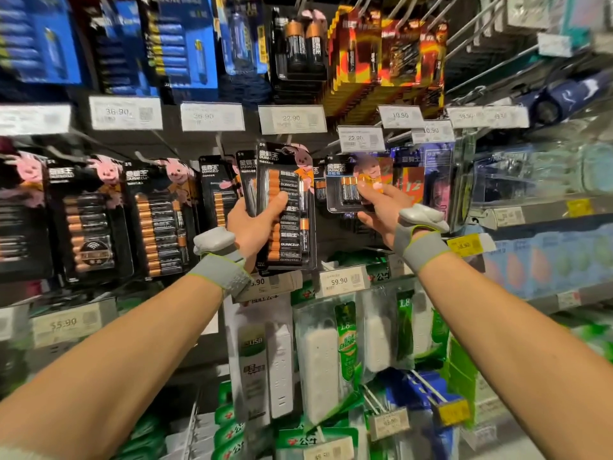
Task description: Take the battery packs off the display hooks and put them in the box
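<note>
Store pegboard wall (185,141), price tags (292,119) | left hand (252,227) fingers clamped on tall battery packs (292,247); right hand (381,210) fingers pinching small battery pack (341,174); both at hook height | box unseen, many hung packs (156,227) left, looks early | glossy stiff blister cards, flat rectangles, cylindrical cells

Tall battery pack (285,207) at centre, in left hand (252,227). Small battery pack (348,187) just beside it at 3 o'clock, in right hand (378,207). Hanging battery packs (156,217) at 9 o'clock, price tags (292,119) at 12, power strips (318,353) at 6.
</note>
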`<state>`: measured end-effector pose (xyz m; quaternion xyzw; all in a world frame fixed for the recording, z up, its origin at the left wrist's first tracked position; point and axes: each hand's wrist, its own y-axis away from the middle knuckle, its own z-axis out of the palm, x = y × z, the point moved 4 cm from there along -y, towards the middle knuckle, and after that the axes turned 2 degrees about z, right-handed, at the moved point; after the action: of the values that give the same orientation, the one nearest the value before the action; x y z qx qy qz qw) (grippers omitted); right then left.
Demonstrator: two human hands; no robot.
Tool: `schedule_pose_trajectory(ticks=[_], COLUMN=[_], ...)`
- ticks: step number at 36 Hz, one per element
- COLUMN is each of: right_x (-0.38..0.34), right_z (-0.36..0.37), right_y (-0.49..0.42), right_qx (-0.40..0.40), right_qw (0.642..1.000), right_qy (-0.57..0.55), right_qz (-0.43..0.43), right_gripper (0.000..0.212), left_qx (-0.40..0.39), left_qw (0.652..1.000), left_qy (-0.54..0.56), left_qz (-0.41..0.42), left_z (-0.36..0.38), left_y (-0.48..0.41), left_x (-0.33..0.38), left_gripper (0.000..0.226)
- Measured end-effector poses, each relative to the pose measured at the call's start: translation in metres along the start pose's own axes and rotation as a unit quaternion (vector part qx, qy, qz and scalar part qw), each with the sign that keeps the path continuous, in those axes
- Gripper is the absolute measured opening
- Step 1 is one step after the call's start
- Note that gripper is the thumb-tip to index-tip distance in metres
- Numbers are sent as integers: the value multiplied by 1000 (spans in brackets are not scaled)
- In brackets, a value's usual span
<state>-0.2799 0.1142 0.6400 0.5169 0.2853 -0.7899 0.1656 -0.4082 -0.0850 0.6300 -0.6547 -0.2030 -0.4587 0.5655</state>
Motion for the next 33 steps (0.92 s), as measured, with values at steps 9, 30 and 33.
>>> schedule_pose_trajectory(ticks=[9,30,33], right_x=[-4,-16,-15], right_z=[5,2,7], right_y=[4,0,-1], right_qx=[-12,10,9], right_qw=[1000,1000,1000], right_qy=[18,5,-16], right_qz=[-6,-27,-20], right_gripper=[27,68,62], left_qx=[-4,-13,-14], left_qw=[1000,1000,1000], left_qy=[5,20,14], left_qz=[2,-4,0], left_z=[-1,1,0], left_y=[-3,2,2], left_x=[-1,-2,0], left_gripper=[40,37,31])
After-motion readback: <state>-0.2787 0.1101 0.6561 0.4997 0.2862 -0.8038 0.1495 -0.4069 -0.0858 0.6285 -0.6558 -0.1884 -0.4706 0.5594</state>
